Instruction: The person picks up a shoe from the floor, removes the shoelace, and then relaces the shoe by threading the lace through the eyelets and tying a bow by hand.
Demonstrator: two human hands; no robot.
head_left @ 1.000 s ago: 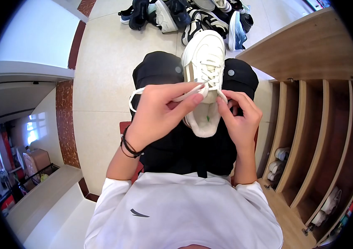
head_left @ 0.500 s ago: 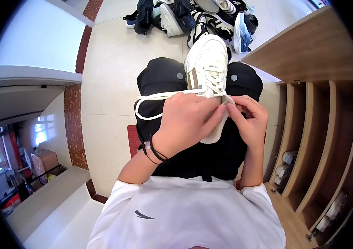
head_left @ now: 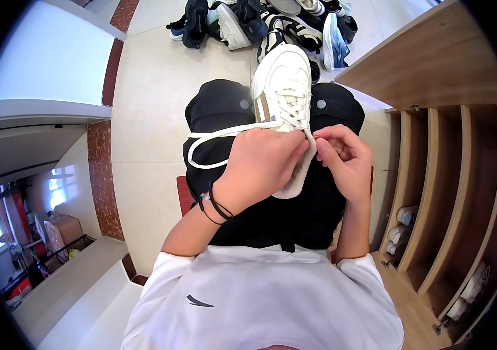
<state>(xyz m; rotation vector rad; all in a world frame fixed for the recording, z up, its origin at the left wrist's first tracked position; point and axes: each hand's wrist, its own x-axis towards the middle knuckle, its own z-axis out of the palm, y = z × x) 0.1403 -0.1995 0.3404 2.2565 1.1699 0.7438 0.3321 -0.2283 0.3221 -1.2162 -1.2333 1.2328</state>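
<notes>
A white sneaker (head_left: 281,69) with a brown side stripe rests between my knees, toe pointing away from me. Its white laces are threaded through the upper eyelets, and a long loose shoelace (head_left: 213,136) loops out over my left thigh. My left hand (head_left: 263,160) is closed on the shoe's opening near the tongue, covering part of the collar. At the opening's right edge, my right hand (head_left: 346,158) has thumb and forefinger pinched together; what lies between those fingertips is too small to make out.
A pile of several shoes (head_left: 271,26) lies on the tiled floor ahead. To the right stands an open wooden shoe cabinet (head_left: 432,192) with white shoes (head_left: 400,230) inside. Its door panel (head_left: 426,58) juts out. A white wall (head_left: 56,58) and ledge are at left.
My right fingertips have drawn slightly away from my left fingers, opening a small gap at the shoe's collar. The whole view has shifted a little, with the sneaker slightly further left.
</notes>
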